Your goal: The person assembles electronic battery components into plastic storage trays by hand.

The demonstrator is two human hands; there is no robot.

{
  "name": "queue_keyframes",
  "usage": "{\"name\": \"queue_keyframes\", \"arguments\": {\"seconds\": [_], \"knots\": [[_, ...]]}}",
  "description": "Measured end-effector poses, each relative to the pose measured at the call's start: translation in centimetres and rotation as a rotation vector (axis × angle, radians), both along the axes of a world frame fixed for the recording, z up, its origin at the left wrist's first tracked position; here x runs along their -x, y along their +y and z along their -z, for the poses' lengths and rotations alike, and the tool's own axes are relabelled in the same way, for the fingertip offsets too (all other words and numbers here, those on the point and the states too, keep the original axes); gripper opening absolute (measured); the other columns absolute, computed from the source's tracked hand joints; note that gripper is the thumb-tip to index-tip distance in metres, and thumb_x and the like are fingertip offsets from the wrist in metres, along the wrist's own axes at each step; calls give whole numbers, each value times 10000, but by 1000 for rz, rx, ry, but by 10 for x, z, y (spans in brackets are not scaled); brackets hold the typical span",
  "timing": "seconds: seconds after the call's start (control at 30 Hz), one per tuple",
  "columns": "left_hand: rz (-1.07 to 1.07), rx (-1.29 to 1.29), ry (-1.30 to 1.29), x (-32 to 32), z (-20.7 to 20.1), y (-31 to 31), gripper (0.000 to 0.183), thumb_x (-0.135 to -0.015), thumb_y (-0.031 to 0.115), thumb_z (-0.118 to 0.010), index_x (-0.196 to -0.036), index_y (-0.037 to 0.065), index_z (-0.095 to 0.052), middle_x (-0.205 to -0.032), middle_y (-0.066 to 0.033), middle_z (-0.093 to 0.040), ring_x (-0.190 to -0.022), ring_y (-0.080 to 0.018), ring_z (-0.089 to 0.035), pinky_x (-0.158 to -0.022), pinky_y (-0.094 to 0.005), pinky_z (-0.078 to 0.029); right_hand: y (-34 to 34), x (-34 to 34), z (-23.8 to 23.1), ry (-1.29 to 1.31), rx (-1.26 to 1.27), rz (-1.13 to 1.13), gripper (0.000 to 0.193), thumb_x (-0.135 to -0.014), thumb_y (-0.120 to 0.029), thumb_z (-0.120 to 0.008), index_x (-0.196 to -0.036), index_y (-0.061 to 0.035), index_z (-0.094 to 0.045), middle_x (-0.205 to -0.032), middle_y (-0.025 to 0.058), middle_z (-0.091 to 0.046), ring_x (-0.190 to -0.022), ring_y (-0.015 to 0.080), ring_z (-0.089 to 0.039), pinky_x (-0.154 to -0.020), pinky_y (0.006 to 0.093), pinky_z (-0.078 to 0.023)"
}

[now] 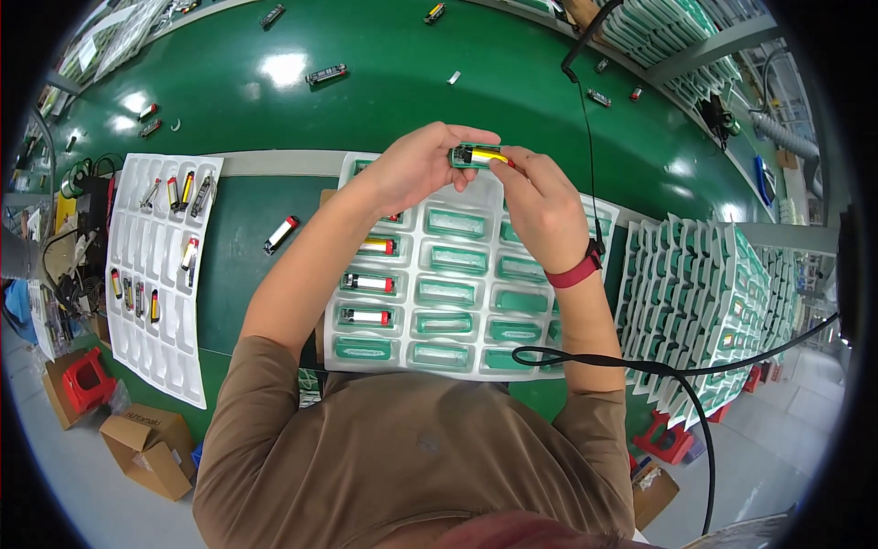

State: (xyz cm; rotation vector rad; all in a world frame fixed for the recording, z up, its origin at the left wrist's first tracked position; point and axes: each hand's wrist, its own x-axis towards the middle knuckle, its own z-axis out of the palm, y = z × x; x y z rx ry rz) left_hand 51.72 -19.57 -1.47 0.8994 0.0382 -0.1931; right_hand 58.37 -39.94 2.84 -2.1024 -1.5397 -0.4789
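Note:
Above the far part of a white compartment tray (409,311), both hands meet on a small battery unit (476,156), with a yellow stripe and what looks like a green casing. My left hand (422,166) grips its left end between thumb and fingers. At the other end, my right hand (547,197) pinches it, a red wristband below. Green, clear-looking shells (446,293) fill many of the tray's compartments. In the left column, several slim battery units with red ends (369,317) lie in their compartments; my left forearm hides part of that column.
On the left stands another white tray (169,320) with several battery units. One loose unit (282,235) lies between the trays. Stacked trays (695,311) rise at the right. A black cable (640,367) hangs across the right side. Loose units (326,75) dot the green belt beyond.

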Motion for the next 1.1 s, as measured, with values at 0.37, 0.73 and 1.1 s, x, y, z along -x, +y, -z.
{"name": "queue_keyframes", "arguments": {"seconds": [0.37,0.73,1.1], "knots": [[8,-367,-2,-1,-7,-8,420,-980,20,-520,-1395,-13,-579,-969,-14,-610,-780,-88,-507,-700,-242,-433,-2,-1,3,458,-327,202,281,-876,-20,-713,-1157,-9,-708,-1071,120,-680,-932,249,-681,-796,339,-579],[-282,-1217,-529,8,-17,-9,361,-975,-11,-590,-1331,43,-616,-1113,-125,-670,-900,-178,-650,-739,-306,-535,-11,-8,19,212,-226,33,341,-873,18,-691,-1211,18,-647,-1048,188,-646,-890,355,-656,-763,397,-562],[-297,-906,-283,7,-9,-5,372,-926,-61,-600,-1276,32,-684,-1193,-104,-677,-849,-113,-614,-718,-234,-503,-9,-36,21,875,-123,-59,314,-854,23,-741,-1158,-46,-705,-1010,65,-653,-805,129,-640,-702,267,-536]]}}
